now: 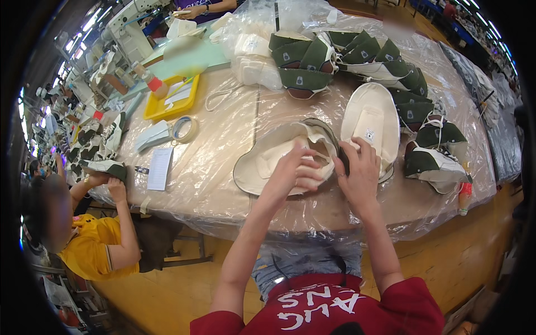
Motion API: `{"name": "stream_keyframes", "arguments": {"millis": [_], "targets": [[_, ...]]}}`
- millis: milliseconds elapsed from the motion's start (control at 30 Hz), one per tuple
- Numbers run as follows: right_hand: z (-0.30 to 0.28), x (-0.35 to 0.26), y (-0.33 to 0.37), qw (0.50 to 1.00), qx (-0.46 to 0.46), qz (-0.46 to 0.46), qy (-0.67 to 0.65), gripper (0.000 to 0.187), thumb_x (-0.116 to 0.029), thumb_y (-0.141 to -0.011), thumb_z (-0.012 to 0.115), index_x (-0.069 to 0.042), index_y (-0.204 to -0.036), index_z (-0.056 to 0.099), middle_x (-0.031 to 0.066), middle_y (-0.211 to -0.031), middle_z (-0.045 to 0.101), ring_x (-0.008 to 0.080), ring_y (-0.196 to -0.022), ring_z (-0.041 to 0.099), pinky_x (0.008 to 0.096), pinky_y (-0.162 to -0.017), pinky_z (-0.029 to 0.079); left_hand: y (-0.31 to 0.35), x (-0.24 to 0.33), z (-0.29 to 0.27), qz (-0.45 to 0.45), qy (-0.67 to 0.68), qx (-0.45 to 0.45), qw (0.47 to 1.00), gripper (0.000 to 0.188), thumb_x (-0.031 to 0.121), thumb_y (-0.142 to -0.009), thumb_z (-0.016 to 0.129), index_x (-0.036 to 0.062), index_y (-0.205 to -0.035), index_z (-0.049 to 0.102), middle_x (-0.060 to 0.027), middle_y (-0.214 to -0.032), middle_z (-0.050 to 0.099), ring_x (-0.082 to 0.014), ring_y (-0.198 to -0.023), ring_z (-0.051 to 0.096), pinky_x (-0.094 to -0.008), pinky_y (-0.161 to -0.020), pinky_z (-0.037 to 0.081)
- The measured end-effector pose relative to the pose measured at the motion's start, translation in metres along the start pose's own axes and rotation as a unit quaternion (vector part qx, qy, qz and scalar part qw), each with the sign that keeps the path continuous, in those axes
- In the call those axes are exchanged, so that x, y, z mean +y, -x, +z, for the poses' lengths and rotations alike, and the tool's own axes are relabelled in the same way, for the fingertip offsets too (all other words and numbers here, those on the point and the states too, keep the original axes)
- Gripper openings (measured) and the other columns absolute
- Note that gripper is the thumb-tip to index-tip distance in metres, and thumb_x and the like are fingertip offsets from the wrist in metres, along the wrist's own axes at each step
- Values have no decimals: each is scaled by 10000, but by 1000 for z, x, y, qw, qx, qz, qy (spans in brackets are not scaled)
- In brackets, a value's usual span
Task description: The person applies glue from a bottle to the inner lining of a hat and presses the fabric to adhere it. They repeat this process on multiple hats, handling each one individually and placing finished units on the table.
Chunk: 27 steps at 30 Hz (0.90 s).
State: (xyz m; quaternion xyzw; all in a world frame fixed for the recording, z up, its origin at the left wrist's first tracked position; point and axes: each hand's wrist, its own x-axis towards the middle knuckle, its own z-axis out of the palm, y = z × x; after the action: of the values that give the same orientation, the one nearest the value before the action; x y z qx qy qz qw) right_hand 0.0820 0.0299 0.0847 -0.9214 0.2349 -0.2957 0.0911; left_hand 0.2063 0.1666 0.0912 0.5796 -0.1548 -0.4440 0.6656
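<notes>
A cream brimmed hat (267, 159) lies crown-up-open on the plastic-covered table (223, 184) in front of me. My left hand (293, 170) presses into its cream lining, fingers curled on the cloth. My right hand (359, 170) grips the hat's right edge where a dark green outer side shows. Just behind my right hand lies another cream hat (371, 120), flat, with a small label on its inside.
Stacks of green-and-cream hats (335, 56) fill the back and right of the table (432, 156). A roll of tape (184, 128), a yellow tray (170, 97) and a paper sheet (160, 167) lie at left. A person in a yellow shirt (92, 245) sits at the left edge.
</notes>
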Motion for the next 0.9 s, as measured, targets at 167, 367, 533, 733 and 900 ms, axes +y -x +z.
{"name": "stream_keyframes", "arguments": {"millis": [167,367,533,733,900], "targets": [[-17,27,18,998,-49,-1,-27,308,-146,-856,651,-136,-1163,637,63,-1085,595,264,-1027,547,410,-865,402,-70,-9,15,-75,-108,5,991,680,525,-989,437,-143,-1020,559,-215,-872,660,-243,-697,699,-314,-547,585],[-33,38,22,988,-115,-10,99,282,-87,-847,622,-157,-1119,655,58,-1040,590,272,-993,565,397,-868,402,-51,-21,-4,-76,-43,-44,995,341,230,-948,545,-105,-932,600,-169,-766,675,-198,-640,683,-281,-526,563],[-51,11,23,997,-53,-1,-48,375,-240,-850,681,-123,-1200,616,80,-1038,579,290,-924,583,383,-799,461,1,-30,-4,-128,-111,-101,980,340,247,-952,555,-89,-914,593,-119,-737,664,-170,-637,677,-266,-549,561],[-48,-23,30,946,-239,94,-197,574,-241,-866,681,-102,-1370,442,122,-809,585,306,-686,602,431,-654,486,21,-48,7,-68,-146,-73,984,360,253,-981,517,-85,-888,596,-121,-726,659,-156,-631,671,-270,-545,554],[-44,-8,43,915,-266,124,-276,542,-54,-856,597,-105,-1369,428,118,-692,544,304,-614,578,417,-623,470,22,-51,-5,-2,-139,-2,990,356,208,-977,490,-123,-898,596,-165,-729,662,-192,-639,668,-319,-560,541]]}}
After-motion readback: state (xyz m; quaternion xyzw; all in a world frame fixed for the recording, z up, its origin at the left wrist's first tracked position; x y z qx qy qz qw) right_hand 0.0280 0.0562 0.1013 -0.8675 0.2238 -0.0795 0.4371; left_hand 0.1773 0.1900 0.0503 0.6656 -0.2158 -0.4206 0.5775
